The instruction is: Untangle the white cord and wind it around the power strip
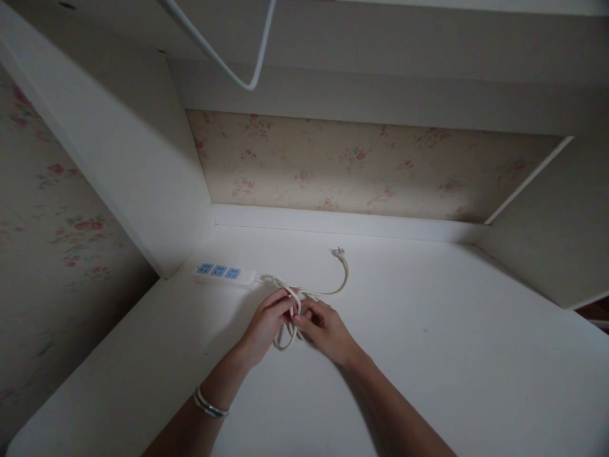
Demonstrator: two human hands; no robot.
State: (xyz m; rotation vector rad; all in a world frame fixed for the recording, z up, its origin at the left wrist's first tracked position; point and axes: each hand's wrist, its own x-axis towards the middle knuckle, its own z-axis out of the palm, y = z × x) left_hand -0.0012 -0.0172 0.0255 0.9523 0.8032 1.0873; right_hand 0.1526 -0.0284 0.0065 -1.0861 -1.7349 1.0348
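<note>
**Head view, looking down on a white counter (428,355) set in an alcove.** The left hand (266,320) and right hand (326,327) meet near the middle of the counter, fingertips touching. Both pinch the same bundle of pale cord (284,344). The left fingers curl round the gathered loops, and the right thumb and forefinger close on them from the other side. Neither hand is spread. At least 2 loops show below the fingers and lie on the counter.

From the bundle, 1 short run of cord leads left to a white power strip (223,273) with 3 blue sockets, which lies flat near the alcove's left wall. Another run curves up and right to the plug (339,252), which rests on the counter apart from the hands. A thin bracelet (209,403) circles the left wrist. Floral wallpaper (356,165) backs the alcove. A white cable (250,86) hangs across the top of the view.

**Risks, as judged.**
- The cord looks springy, so a slackened pinch could let the loops open and tangle.
- The run to the power strip is short, so a pull on the bundle could drag the light strip across the counter.
- The free plug end could catch in a loop if drawn in carelessly.
</note>
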